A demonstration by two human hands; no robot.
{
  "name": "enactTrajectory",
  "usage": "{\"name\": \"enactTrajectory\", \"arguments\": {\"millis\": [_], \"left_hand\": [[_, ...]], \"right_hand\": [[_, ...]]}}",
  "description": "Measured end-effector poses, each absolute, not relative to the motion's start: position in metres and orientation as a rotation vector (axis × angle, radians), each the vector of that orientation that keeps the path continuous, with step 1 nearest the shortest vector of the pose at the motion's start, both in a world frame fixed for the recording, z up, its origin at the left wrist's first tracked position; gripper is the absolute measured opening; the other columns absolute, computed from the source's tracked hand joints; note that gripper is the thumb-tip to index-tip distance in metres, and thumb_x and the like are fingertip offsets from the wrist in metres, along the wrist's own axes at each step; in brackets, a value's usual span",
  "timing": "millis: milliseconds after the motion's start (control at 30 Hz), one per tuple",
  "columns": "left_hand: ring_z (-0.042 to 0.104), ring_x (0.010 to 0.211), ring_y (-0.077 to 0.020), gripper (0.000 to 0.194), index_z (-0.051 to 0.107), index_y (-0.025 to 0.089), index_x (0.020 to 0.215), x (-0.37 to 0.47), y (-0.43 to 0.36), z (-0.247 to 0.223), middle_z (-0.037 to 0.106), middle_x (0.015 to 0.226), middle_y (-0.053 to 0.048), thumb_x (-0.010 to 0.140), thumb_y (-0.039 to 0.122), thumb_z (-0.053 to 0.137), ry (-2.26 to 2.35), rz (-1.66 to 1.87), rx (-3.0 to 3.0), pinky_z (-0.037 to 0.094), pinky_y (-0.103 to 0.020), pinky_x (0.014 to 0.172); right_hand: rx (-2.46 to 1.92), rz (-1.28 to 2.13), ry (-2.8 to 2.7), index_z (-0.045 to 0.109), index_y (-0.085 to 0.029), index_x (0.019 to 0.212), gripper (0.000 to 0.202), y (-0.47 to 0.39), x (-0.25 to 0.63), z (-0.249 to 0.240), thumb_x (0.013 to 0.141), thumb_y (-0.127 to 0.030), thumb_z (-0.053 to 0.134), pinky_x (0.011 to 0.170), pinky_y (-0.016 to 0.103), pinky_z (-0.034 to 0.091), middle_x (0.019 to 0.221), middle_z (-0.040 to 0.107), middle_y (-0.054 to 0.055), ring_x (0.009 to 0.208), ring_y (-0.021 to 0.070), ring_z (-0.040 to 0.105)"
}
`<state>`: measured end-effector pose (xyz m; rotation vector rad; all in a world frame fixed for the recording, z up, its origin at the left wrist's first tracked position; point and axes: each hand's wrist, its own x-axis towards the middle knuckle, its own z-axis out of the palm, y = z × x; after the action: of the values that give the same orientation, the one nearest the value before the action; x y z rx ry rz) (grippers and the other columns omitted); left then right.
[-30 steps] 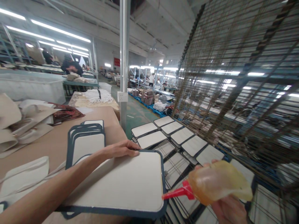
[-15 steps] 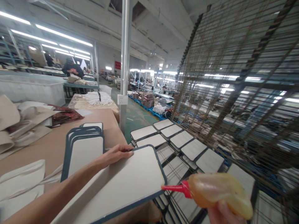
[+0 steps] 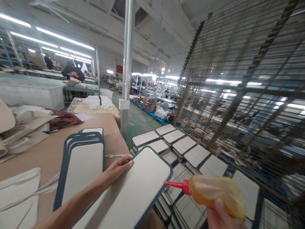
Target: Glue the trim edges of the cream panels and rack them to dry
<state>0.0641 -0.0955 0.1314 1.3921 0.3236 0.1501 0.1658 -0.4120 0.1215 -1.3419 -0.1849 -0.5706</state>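
My left hand (image 3: 122, 165) is closed on the far left edge of a white panel with a dark blue border (image 3: 133, 187), thumb on top. The panel is tilted, with rounded far corners. A thin yellowish line runs along part of its edge. In my right hand (image 3: 222, 216) I grip a squeeze bottle (image 3: 216, 194) of amber liquid, lying on its side. Its red nozzle (image 3: 175, 184) points left, with the tip at the panel's right edge; whether it touches I cannot tell. Most of my right hand is hidden behind the bottle.
A stack of similar blue-edged panels (image 3: 85, 168) lies on the brown table (image 3: 114, 130). More panels (image 3: 178, 140) rest in rows on a wire rack, whose other wire shelves (image 3: 228, 63) stand raised at the right. A post (image 3: 125, 79) rises beyond the table. A person (image 3: 72, 71) works far left.
The panel has turned, so its right edge now slopes more steeply toward me. The bottle has shifted slightly left, its nozzle tip moving up along that edge. My left hand keeps its hold.
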Motion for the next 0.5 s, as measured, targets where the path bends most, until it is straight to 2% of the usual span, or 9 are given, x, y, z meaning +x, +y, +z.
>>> {"name": "enactTrajectory", "arguments": {"millis": [167,267,367,500], "left_hand": [[0.058,0.061,-0.0133,0.042,0.052,0.018,0.088,0.056,-0.104,0.136,0.064,0.072,0.001,0.065,0.05,0.069,0.364,0.152,1.335,0.043,-0.021,0.054],[0.057,0.058,-0.0123,0.044,0.053,0.018,0.088,0.052,-0.103,0.134,0.064,0.071,0.001,0.064,0.051,0.069,0.381,0.132,1.307,0.044,-0.021,0.052],[0.056,0.054,-0.0118,0.045,0.054,0.017,0.084,0.048,-0.1,0.132,0.063,0.066,0.002,0.061,0.051,0.072,0.408,0.114,1.281,0.045,-0.021,0.05],[0.057,0.055,-0.0121,0.045,0.055,0.017,0.083,0.045,-0.096,0.131,0.065,0.068,0.001,0.059,0.049,0.074,0.433,0.133,1.25,0.047,-0.022,0.051]], "right_hand": [[-1.073,-0.273,-0.082,0.066,-0.022,0.079,0.034,-0.387,0.159,0.141,0.052,-0.035,0.082,0.064,0.02,0.05,0.073,0.066,-0.001,0.07,0.0138,0.061],[-1.051,-0.216,-0.067,0.066,-0.022,0.081,0.037,-0.383,0.161,0.141,0.049,-0.033,0.083,0.067,0.02,0.05,0.072,0.066,-0.002,0.07,0.0137,0.062],[-1.053,-0.168,-0.049,0.066,-0.021,0.078,0.038,-0.384,0.166,0.136,0.045,-0.031,0.085,0.063,0.021,0.051,0.071,0.067,0.0,0.066,0.0147,0.062],[-1.049,-0.074,-0.141,0.067,-0.022,0.079,0.033,-0.386,0.171,0.125,0.051,-0.028,0.083,0.063,0.023,0.052,0.07,0.068,0.002,0.067,0.0164,0.063]]}}
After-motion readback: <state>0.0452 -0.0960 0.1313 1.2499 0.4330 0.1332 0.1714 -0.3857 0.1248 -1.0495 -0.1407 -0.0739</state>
